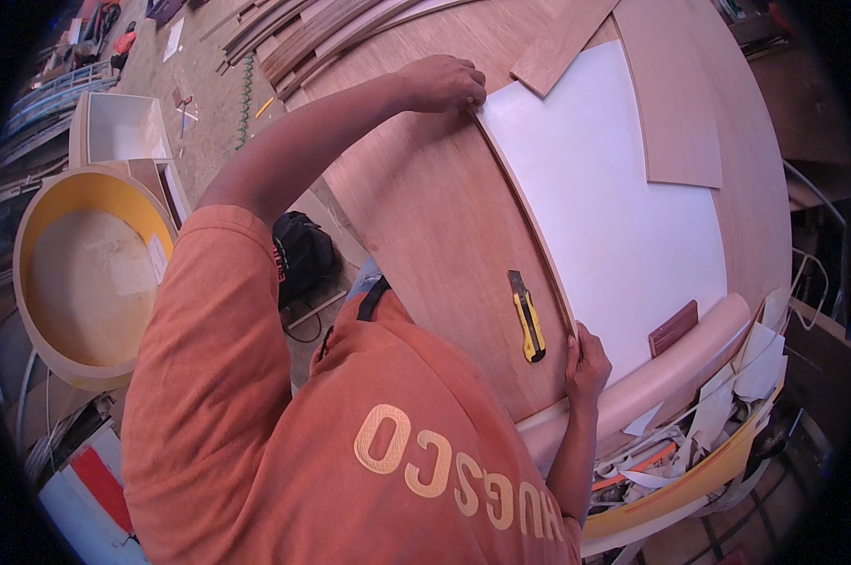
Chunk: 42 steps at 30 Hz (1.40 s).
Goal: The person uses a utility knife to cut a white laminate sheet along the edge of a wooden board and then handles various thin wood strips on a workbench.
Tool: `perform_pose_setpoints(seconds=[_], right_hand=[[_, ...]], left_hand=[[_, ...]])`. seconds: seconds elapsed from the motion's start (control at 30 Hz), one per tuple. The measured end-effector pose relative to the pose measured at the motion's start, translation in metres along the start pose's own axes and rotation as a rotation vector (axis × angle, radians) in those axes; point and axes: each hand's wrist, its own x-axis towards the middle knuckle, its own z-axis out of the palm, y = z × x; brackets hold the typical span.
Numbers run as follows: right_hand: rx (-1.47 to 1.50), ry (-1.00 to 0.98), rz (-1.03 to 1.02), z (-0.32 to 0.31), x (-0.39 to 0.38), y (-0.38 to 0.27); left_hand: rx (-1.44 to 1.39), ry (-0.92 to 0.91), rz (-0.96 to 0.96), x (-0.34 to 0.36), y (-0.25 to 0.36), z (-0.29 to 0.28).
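A long thin wooden strip [528,209] lies on the table along the edge of a white sheet [614,226]. At its far end, my left hand [441,85] is closed with the fingers curled down. Close to me, my right hand [587,363] pinches the near end between thumb and fingers. A yellow utility knife [529,325], its blade end pointing away from me, rests on the brown wood panel [444,245] just left of the strip. Neither hand touches the knife.
Loose boards [675,122] overlap the white sheet's far and right edges. A dark red block [673,329] sits by a rolled sheet [651,353] at the right. Scraps fill a yellow-rimmed container [670,504]. Stacked planks [322,38] lie far left; a round yellow-lined form [40,217] stands left.
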Motion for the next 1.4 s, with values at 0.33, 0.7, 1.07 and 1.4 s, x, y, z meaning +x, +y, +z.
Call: perform_pose_setpoints(seconds=[0.33, 0.7, 1.07, 1.4], right_hand=[[-0.022, -0.032, 0.048, -0.001, 0.001, -0.002], [-0.014, -0.03, 0.056, 0.008, 0.002, 0.004], [-0.111, -0.014, 0.161, 0.006, -0.019, 0.029], [-0.112, -0.041, 0.23, -0.003, -0.033, 0.042]], left_hand=[[0.038, -0.003, 0.005, 0.003, 0.0, 0.0], [-0.005, 0.042, 0.015, 0.001, -0.003, 0.004], [-0.054, -0.007, -0.009, 0.005, -0.009, 0.01], [-0.062, 0.045, 0.007, -0.002, -0.026, 0.022]])
